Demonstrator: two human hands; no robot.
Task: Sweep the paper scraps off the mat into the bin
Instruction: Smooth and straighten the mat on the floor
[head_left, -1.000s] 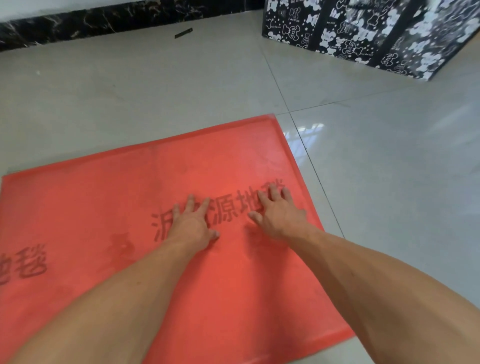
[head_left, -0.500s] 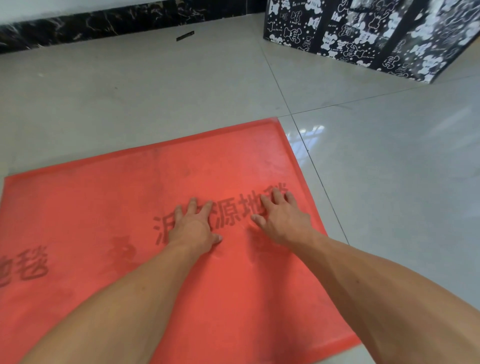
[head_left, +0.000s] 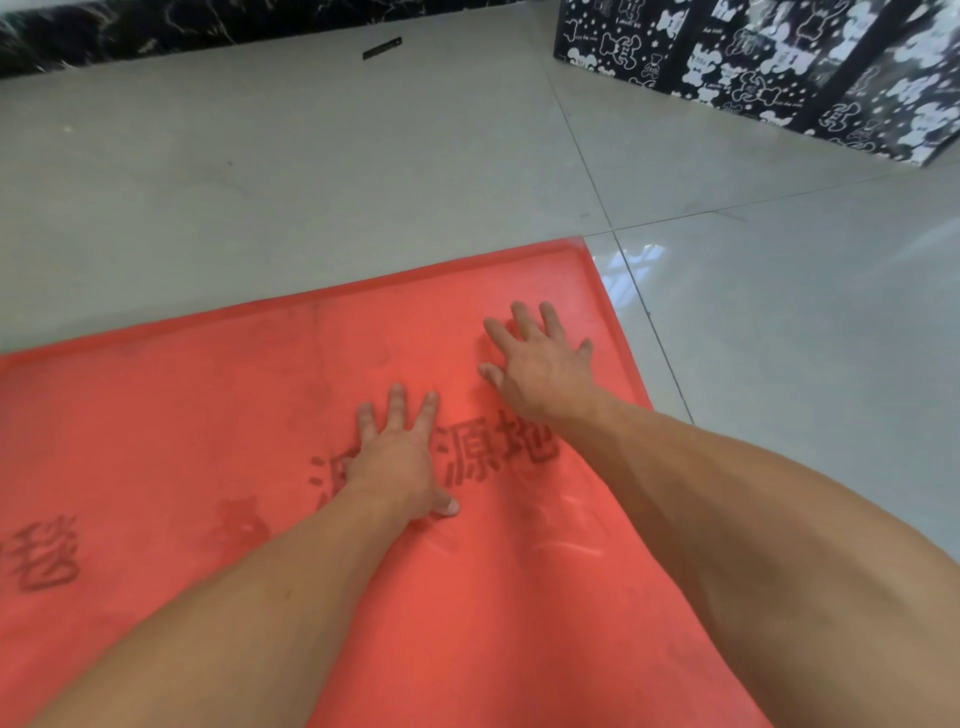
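A red mat (head_left: 218, 415) with dark printed characters lies flat on the tiled floor and fills the lower left of the view. My left hand (head_left: 397, 457) rests palm down on the mat's middle, fingers spread, holding nothing. My right hand (head_left: 540, 364) lies flat further out, near the mat's far right corner, fingers apart and empty. No paper scraps or bin show in this view.
Glossy grey floor tiles (head_left: 779, 322) surround the mat. A black box with white bear print (head_left: 769, 62) stands at the back right. A small dark strip (head_left: 382, 48) lies on the floor near the black marble skirting (head_left: 156, 26) at the back.
My right hand has slid forward across the mat toward its far right corner. My left hand has stayed near the printed characters. The view has shifted slightly.
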